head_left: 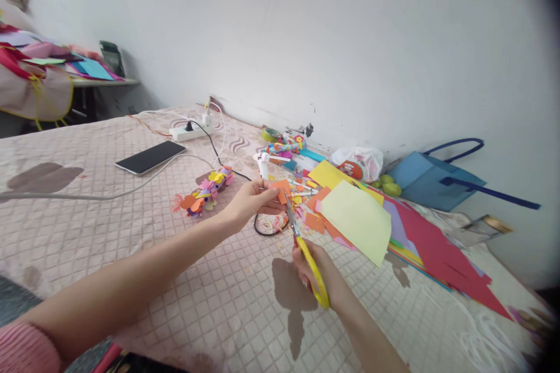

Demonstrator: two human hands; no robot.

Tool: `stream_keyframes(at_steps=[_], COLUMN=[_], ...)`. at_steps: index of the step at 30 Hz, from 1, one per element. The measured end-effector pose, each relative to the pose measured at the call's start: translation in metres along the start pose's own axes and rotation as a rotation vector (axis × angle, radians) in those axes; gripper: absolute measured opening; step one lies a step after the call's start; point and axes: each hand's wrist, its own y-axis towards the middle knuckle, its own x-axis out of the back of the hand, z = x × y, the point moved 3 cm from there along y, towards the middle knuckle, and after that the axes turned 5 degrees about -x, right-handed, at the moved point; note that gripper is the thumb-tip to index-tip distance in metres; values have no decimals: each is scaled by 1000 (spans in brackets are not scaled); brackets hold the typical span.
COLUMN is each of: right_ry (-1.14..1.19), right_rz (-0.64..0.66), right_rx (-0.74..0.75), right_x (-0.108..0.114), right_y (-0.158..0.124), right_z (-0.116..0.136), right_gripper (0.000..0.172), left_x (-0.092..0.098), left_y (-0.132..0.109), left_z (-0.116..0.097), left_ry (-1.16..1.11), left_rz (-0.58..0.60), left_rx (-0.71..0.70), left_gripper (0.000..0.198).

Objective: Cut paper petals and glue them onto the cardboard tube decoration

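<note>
Between the fingers of my left hand point(254, 203) is a small piece of orange paper point(283, 189), held above the table. My right hand point(315, 271) grips yellow-handled scissors point(312, 265), their metal blades reaching up to the orange paper's edge. Whether the blades are parted is hard to make out. Below the paper, a heap of small paper scraps point(273, 222) lies by a loop of black cord. To the left of my left hand rests a string of colourful paper flowers point(207, 191). A white glue gun point(263, 164) stands just beyond my hands.
Colored paper sheets point(356, 218) spread to the right, near a blue bag point(437, 178) and a white plastic bag point(361, 162). At left lie a dark tablet point(151, 157) and a power strip point(191, 131) with trailing cables. A wall stands behind.
</note>
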Motion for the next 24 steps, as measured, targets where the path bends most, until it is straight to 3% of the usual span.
stream_keyframes(at_steps=[8,24], right_ry=[-63,-134], right_rz=[47,-17], right_rx=[166,146], right_x=[5,6], right_y=[-11,-12], right_z=[21,23], right_gripper=[56,60], left_x=[0,-2], left_y=[0,-1], left_z=[1,1], left_ry=[6,2], left_rz=[19,-9], left_rx=[7,-6], left_gripper=[19,18])
